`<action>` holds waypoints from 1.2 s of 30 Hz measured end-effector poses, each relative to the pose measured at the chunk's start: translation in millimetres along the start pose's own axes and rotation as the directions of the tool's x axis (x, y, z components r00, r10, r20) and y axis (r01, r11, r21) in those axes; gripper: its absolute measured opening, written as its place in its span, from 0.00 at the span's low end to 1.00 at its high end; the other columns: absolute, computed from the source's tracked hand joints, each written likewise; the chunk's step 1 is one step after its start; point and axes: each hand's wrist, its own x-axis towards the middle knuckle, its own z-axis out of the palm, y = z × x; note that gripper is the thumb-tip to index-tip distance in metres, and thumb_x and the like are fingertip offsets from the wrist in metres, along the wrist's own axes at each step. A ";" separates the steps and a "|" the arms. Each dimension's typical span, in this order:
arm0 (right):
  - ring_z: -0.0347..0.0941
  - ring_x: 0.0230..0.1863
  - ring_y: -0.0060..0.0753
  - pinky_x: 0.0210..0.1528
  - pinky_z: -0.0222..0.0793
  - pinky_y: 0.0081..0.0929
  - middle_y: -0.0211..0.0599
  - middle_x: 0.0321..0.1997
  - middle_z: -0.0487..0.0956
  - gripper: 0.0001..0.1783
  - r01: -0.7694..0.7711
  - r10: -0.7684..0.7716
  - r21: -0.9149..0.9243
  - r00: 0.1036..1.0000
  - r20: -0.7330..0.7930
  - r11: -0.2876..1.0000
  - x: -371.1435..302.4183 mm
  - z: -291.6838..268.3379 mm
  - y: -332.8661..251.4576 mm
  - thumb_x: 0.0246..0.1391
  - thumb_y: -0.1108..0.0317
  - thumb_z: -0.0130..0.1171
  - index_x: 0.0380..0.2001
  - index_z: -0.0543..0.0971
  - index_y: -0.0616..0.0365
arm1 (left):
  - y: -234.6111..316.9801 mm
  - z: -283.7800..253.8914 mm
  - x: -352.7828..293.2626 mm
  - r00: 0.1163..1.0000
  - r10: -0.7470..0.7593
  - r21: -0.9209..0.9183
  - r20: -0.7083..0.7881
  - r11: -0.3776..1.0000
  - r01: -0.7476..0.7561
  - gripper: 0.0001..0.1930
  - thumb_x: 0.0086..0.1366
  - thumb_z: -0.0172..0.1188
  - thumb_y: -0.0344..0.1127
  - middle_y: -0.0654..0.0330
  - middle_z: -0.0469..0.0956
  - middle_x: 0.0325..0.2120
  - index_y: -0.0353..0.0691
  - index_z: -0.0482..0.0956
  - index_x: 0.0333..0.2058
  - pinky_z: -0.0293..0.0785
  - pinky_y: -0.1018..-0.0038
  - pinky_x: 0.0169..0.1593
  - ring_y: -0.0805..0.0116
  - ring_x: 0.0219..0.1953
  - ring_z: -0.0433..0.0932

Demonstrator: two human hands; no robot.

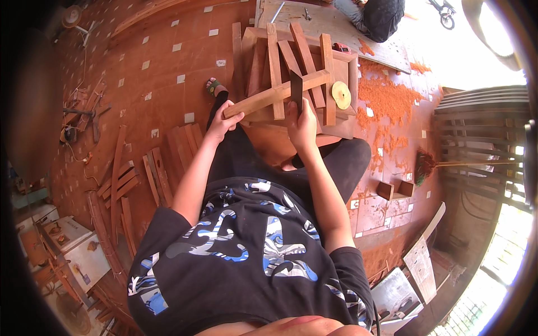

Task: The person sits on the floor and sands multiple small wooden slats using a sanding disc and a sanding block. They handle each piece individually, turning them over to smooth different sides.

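My left hand [223,124] is closed round the near left end of a squared wooden bar [259,99], which slants up to the right over a low wooden stool-like bench. My right hand [302,127] grips a dark flat-bladed tool [296,87] with a slanted tip. The blade stands upright against the bar, right of its middle; its handle is hidden in my fist. Several loose wooden strips [275,67] lie side by side beneath the bar, on the wooden bench [352,70]. A round yellow disc [341,95] sits at the bench's right edge.
Orange wood shavings [386,95] cover the tiled floor to the right, near a broom [428,163] and a small wooden box [395,190]. Wood pieces [159,171] lie at left. A person [381,19] sits beyond the bench on a board [336,28].
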 end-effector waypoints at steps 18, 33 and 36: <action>0.78 0.42 0.62 0.43 0.73 0.48 0.57 0.39 0.81 0.11 -0.021 0.021 0.065 1.000 -0.003 0.998 -0.6 2.3 5.6 0.69 0.67 0.52 0.48 0.76 0.60 | -1.4 -1.4 4.4 0.999 0.029 0.120 -0.038 0.992 -0.024 0.18 0.63 0.73 0.39 0.77 0.62 0.21 0.49 0.67 0.30 0.48 0.84 0.19 0.89 0.19 0.56; 0.79 0.42 0.67 0.43 0.73 0.57 0.58 0.37 0.83 0.12 -0.176 0.197 -0.254 0.979 0.058 0.951 6.4 5.0 1.3 0.68 0.61 0.51 0.43 0.77 0.58 | 3.2 0.3 3.8 1.000 -0.022 0.115 -0.020 0.993 0.024 0.18 0.67 0.70 0.38 0.76 0.61 0.20 0.50 0.65 0.31 0.48 0.84 0.20 0.88 0.17 0.56; 0.79 0.41 0.67 0.42 0.73 0.58 0.57 0.36 0.83 0.12 -0.181 0.187 -0.245 0.982 0.000 0.952 9.0 -0.8 5.5 0.68 0.59 0.52 0.42 0.77 0.56 | 4.5 2.6 2.7 1.000 -0.019 0.111 -0.020 0.994 0.021 0.17 0.67 0.70 0.38 0.76 0.61 0.19 0.50 0.65 0.31 0.48 0.84 0.20 0.88 0.17 0.56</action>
